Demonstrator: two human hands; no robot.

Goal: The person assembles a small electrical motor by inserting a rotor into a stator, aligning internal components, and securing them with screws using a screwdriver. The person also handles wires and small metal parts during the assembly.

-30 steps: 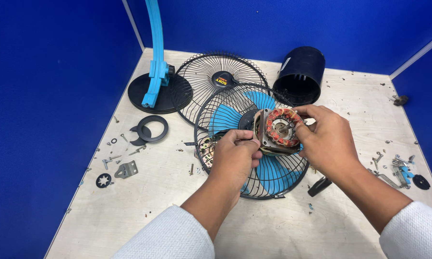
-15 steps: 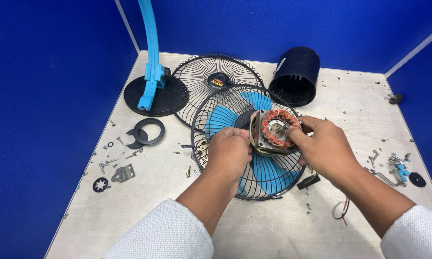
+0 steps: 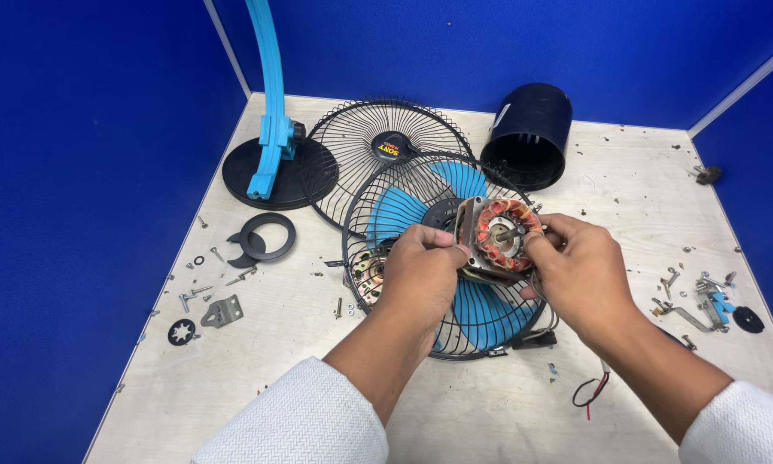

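Above the rear fan guard, which lies flat at the middle of a pale wooden table, two bare hands hold a fan motor between them. Its face of copper windings and steel laminations is turned up toward the camera, and a short shaft points out from the centre, so its long axis runs up and slightly away from the person. Left hand pinches the motor's left edge, fingers closed on the metal frame. Right hand clamps the right edge, thumb on the front rim; how far the fingers wrap behind is hard to tell. Both hands sit equally close, the motor directly between them. Blue fan blades show through the guard's wires beneath. Behind the guard lies a front grille; to its right, a dark cylindrical housing lies on its side; to its left, a round black base with a blue stand. Screws and small brackets are scattered left of the guard.
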